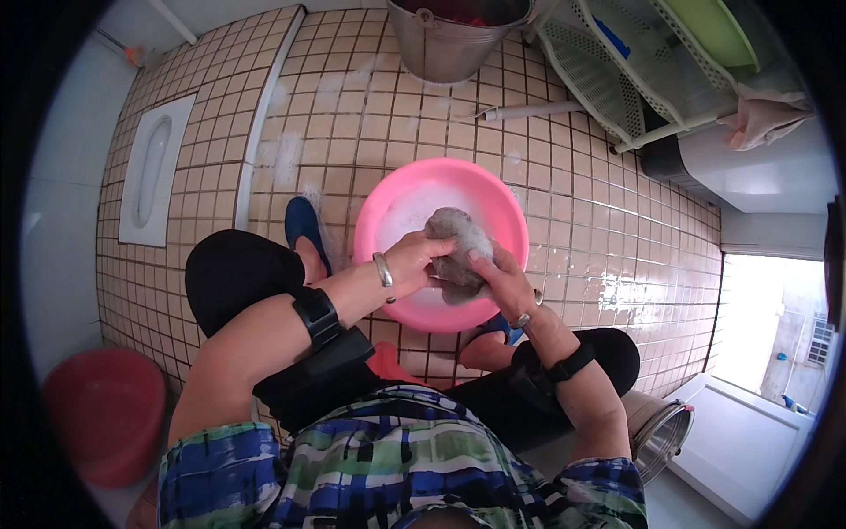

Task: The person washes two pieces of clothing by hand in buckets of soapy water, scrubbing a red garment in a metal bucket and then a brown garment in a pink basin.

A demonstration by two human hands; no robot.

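Observation:
A wet grey cloth item (456,231), bunched up and coated with suds, is held over a pink plastic basin (505,198). My left hand (415,259) grips its left side, thumb on top. On the right side my right hand (500,270) grips it too, with the thumb pressed on the foam. A lower fold of the cloth hangs under my fingers. Whitish soapy water (413,211) lies in the basin below. Whether the cloth touches the water I cannot tell.
A metal bucket (439,49) stands beyond the basin, near a grey pipe (532,110) and a plastic rack (595,86). A squat toilet (153,172) is at the left, a red tub (109,416) at lower left. Right of the basin the tiled floor (615,291) looks wet.

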